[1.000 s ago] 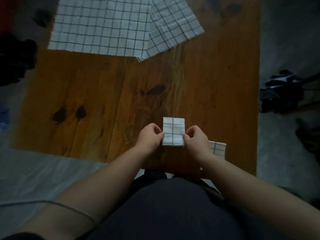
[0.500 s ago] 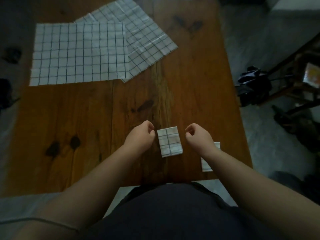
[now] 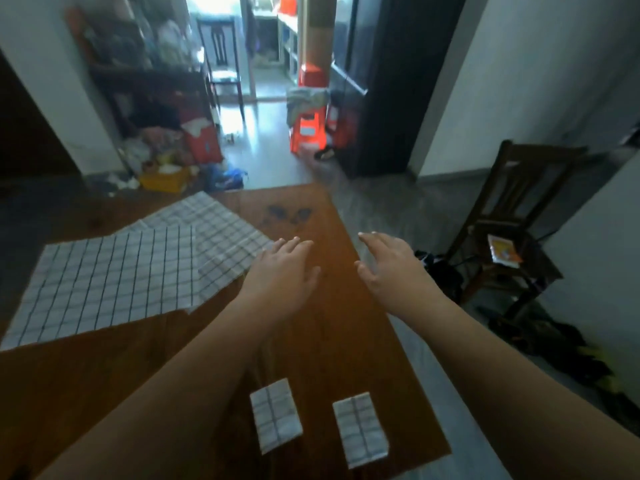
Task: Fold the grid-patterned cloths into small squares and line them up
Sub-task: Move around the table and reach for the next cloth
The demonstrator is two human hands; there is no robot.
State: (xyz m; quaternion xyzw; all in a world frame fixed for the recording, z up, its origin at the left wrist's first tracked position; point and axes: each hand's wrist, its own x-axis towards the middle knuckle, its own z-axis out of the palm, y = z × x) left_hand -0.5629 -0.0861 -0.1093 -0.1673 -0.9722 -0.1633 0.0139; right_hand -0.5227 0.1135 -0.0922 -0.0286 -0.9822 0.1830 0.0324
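I see my left hand and my right hand both stretched forward above the desk, fingers straight and spread, holding nothing. Two folded cloths lie side by side at the near right of the desk, slightly apart: the left folded cloth and the right folded cloth. At the far left, one flat cloth overlaps a second flat cloth, whose right corner is just beside my left hand.

The surface under the left hand is smooth, slightly glossy wood. The unfolded cloths beside that hand are matt woven fabric.
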